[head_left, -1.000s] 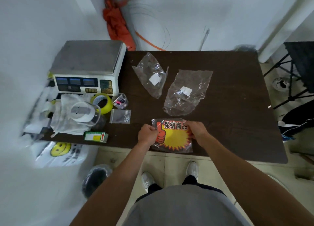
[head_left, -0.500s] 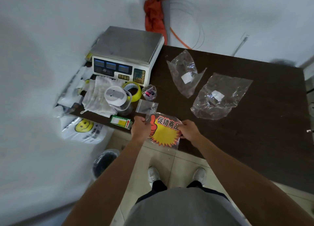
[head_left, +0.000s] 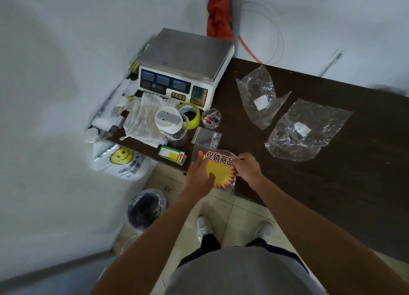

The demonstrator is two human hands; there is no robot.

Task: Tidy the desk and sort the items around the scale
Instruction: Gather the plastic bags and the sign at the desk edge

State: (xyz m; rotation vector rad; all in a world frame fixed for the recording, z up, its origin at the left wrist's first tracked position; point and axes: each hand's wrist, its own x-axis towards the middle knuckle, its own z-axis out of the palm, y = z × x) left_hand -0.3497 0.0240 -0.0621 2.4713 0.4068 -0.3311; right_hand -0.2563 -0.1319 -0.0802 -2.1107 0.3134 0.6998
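- Since half a second ago my left hand (head_left: 200, 177) has let go of its curled grip on the left edge of the sign packet (head_left: 222, 169). It now lies flat across the packet, fingers straight and pointing away from me.
- My right hand (head_left: 246, 167) keeps pinching the packet's right edge, fingers curled, forearm coming in from the near right.
- The packet sits at the near edge of the table (head_left: 332, 184), its near end hanging past the edge. It is a yellow starburst card with a red fringe and bold red characters, inside a glossy clear sleeve.
- Just beyond it lies a small clear zip bag (head_left: 207, 138) with tiny metal bits inside.
- The scale (head_left: 183, 62) stands at the far left corner: a brushed steel platter on a white body with blue displays.
- Near the scale are a yellow tape roll (head_left: 192, 114), a white-lidded jar (head_left: 170, 124) and a crumpled pale cloth (head_left: 141, 119).
- To the right, well apart from my hands, lie two crinkled clear bags (head_left: 257, 95) (head_left: 307, 130), each with a white label.
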